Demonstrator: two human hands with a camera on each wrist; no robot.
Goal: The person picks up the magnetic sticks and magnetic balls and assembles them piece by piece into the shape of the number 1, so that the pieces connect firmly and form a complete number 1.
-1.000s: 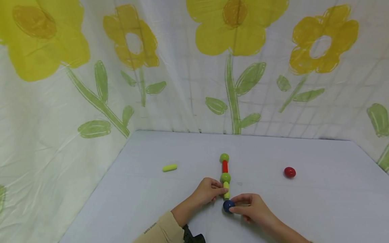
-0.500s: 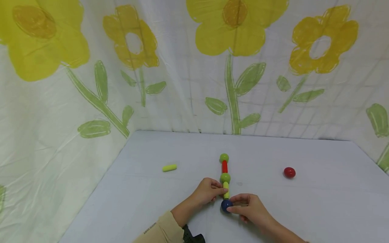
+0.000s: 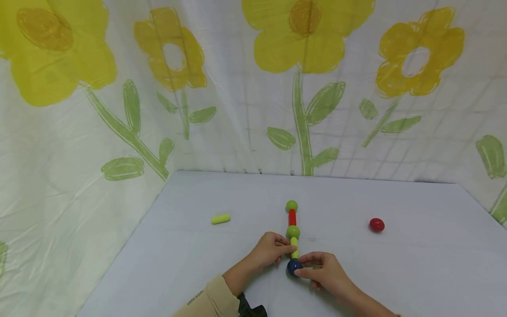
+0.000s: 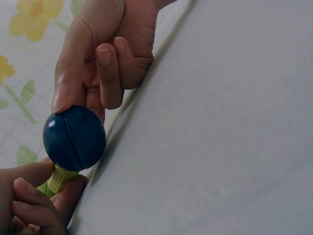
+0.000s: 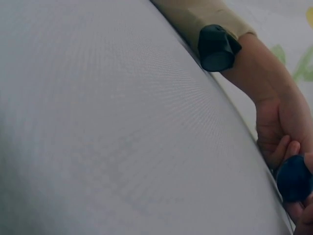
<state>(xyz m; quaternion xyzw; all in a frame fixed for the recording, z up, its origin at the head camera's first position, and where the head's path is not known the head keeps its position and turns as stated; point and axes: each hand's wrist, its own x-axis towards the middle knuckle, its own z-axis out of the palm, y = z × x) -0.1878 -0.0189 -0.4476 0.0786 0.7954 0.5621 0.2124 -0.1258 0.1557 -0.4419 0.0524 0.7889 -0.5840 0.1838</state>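
Observation:
A line of toy pieces lies on the table in the head view: a green ball [image 3: 291, 206], a red rod [image 3: 292, 217], a second green ball [image 3: 293, 232], a yellow-green rod [image 3: 294, 248] and a dark blue ball [image 3: 293, 267] at the near end. My left hand [image 3: 268, 252] pinches the yellow-green rod between thumb and fingers. From the right, my right hand [image 3: 327, 272] holds the blue ball by thumb and fingertips. In the left wrist view the blue ball [image 4: 74, 138] meets the end of the rod [image 4: 60, 179]; a seam line crosses the ball.
A loose yellow-green rod [image 3: 220, 219] lies to the left on the white table [image 3: 174, 273]. Off to the right sits a red ball [image 3: 376, 225]. A flower-printed curtain [image 3: 237, 88] hangs behind the table and along its left side. A black wrist camera [image 3: 253, 311] is on the left wrist.
My right hand has shifted slightly left with the blue ball, bringing it in line with the rod's near end. My left hand has stayed in place on the rod.

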